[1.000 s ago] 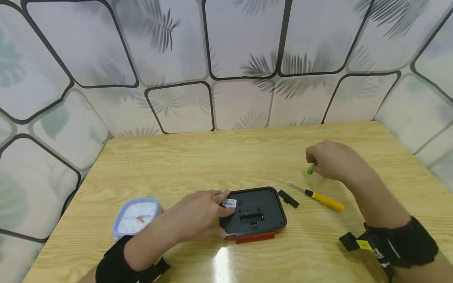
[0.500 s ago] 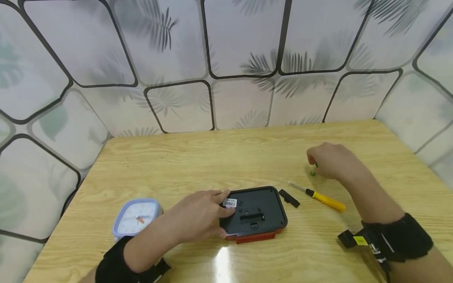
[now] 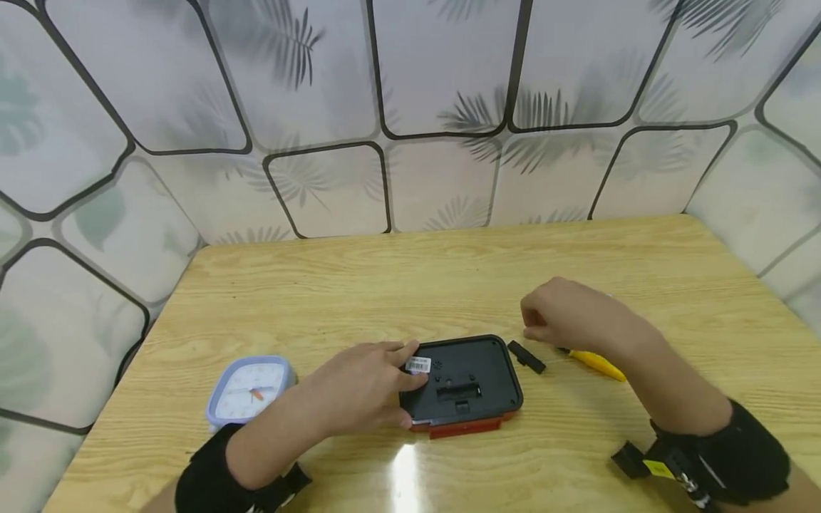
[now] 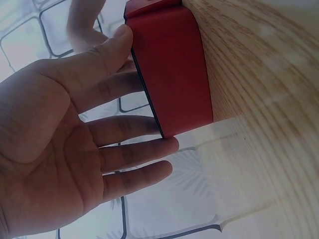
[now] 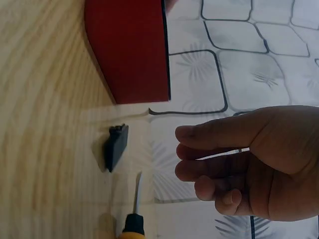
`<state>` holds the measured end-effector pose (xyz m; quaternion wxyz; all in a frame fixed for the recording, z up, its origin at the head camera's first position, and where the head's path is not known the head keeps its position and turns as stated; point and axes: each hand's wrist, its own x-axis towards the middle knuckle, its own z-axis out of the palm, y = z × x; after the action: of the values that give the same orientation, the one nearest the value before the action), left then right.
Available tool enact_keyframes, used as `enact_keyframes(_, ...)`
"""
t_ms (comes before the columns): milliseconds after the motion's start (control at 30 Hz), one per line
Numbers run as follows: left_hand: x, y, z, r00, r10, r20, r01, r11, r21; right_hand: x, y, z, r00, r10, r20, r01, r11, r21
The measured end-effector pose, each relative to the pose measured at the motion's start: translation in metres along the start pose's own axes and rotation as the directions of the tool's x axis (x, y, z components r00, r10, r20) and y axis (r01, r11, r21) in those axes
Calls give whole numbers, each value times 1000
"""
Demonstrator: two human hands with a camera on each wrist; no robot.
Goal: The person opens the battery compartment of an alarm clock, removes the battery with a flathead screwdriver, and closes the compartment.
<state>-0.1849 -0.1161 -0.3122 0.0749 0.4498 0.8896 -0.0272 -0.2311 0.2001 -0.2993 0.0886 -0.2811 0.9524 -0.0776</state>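
My left hand (image 3: 359, 388) rests on the left end of a red device with a black back (image 3: 477, 367). Its fingers lie straight, with fingertips at the edge and by a white barcode label. The back faces up and has an uncovered battery slot (image 3: 458, 392); the red side (image 4: 172, 74) fills part of the left wrist view. My right hand (image 3: 571, 317) hovers over the screwdriver (image 3: 596, 365), hiding its shaft in the head view. Nothing shows between its loosely bent fingers in the right wrist view. A small black battery cover (image 3: 527, 357) lies between device and right hand.
A light-blue square clock (image 3: 250, 392) stands at the left, close to my left forearm. A small pale tip (image 3: 610, 295) shows behind my right wrist. The wooden table (image 3: 385, 285) ends at a patterned wall behind.
My right hand has moved left and nearer, from beyond the screwdriver to above its shaft. The green battery seen in its fingers before no longer shows there. My left hand stays on the device.
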Motion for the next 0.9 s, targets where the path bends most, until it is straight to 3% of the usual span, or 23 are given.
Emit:
enact_keyframes(100,0,0,1,1000,-2,0,2,1000,-2,2,-9,9,998,-32,54,32,999,5)
enact_keyframes(333,0,1,1,1000,5,-3,-5,1000,-3,9,-15,25,986,4,168,-3,1000,-4)
enact_keyframes(467,0,1,0,1000,4,1,-4,1000,-3,13,-15,30,981,10,193,-10,1000,2)
enact_keyframes(733,0,0,1,1000,3,-11,-3,1000,-3,9,-13,25,991,-33,130,33,999,6)
enact_keyframes(900,0,0,2,1000,4,-16,-4,1000,7,-5,-16,5,995,-97,-36,96,995,-32)
